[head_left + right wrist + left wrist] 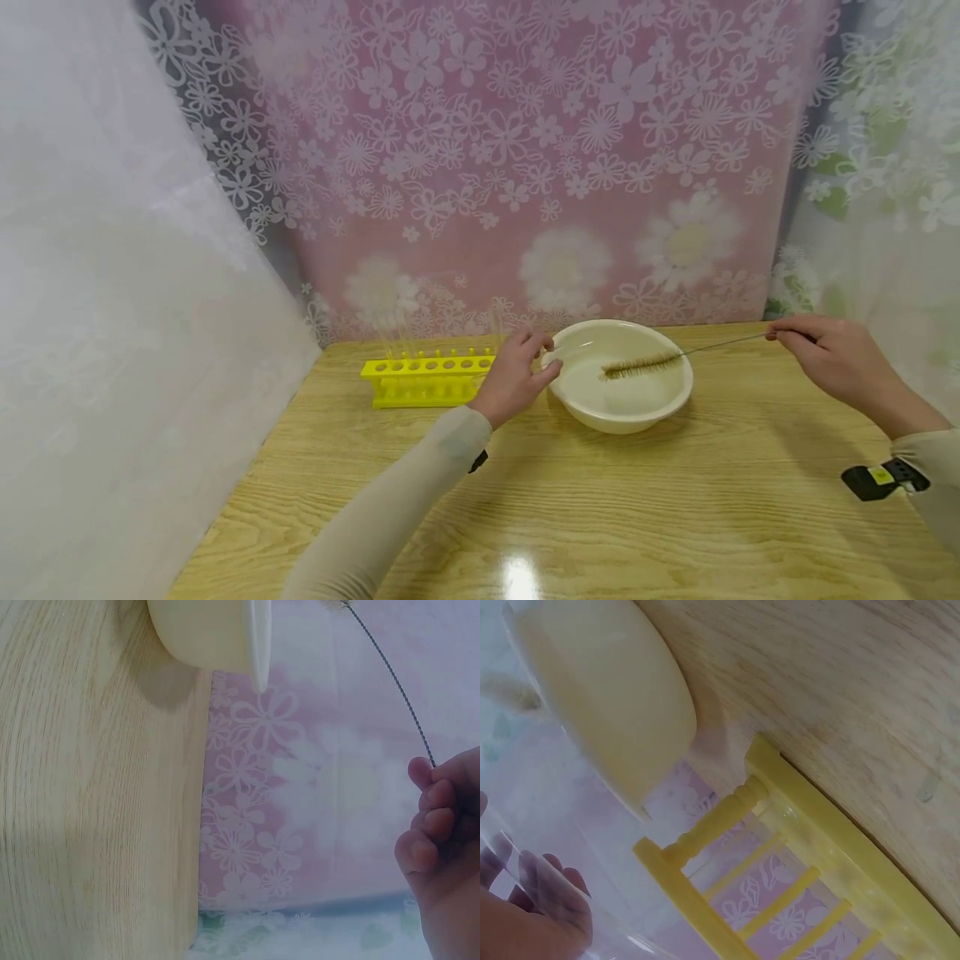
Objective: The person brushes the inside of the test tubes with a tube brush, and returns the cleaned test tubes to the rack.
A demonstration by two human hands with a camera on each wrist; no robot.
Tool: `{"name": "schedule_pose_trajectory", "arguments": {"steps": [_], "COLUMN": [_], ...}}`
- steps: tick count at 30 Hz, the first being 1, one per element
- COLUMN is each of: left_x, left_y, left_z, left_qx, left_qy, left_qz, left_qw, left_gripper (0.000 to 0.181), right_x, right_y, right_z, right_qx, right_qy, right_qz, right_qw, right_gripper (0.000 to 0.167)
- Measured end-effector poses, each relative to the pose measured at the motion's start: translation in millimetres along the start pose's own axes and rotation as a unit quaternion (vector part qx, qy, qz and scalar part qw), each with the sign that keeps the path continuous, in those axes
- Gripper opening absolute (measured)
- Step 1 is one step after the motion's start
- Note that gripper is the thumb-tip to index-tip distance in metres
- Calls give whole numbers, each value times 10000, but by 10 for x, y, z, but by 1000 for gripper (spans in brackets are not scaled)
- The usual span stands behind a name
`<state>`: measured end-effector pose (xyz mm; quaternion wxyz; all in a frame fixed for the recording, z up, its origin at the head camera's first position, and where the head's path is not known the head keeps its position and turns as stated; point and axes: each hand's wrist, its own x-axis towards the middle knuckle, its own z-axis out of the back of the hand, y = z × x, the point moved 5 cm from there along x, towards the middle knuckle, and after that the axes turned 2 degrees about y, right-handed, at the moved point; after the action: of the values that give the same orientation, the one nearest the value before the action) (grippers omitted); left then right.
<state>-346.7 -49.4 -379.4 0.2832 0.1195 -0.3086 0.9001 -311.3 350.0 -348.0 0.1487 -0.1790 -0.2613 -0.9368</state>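
A clear glass tube (576,346) is held in the left hand (517,375) at the left rim of a cream basin (615,421). In the left wrist view, the left hand (536,915) has its fingers curled round the transparent tube. The right hand (843,358) pinches the wire handle of a bristle brush (641,365), whose brown head is over the basin, outside the tube. The right wrist view shows the right hand (446,832) with thumb and fingers on the twisted wire (394,679).
A yellow rack (420,367) stands left of the basin, partly behind the left hand, with several clear tubes upright in it. The wooden table (600,517) ends at a pink flowered curtain (465,167) behind. Dark devices are strapped at both wrists.
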Motion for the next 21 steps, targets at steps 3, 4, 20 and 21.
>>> {"name": "schedule_pose_trajectory", "arguments": {"steps": [3,4,20,21], "left_x": [1,1,9,9], "left_y": [-2,1,71,65], "left_z": [-32,-44,-197,-195], "left_qx": [56,79,785,794], "left_qy": [81,119,405,415], "left_qz": [51,75,63,55], "left_qw": [9999,9999,9961,9960], "left_gripper": [24,23,25,26], "right_x": [0,-1,-33,-34], "right_y": [7,10,-114,-124], "right_z": [6,7,-18,-16], "right_qx": [-51,-61,215,248], "right_qy": [-104,-141,-200,-215], "right_qz": [-55,-79,-585,-578], "right_qw": [9999,9999,9979,9978], "right_gripper": [31,32,39,38]}}
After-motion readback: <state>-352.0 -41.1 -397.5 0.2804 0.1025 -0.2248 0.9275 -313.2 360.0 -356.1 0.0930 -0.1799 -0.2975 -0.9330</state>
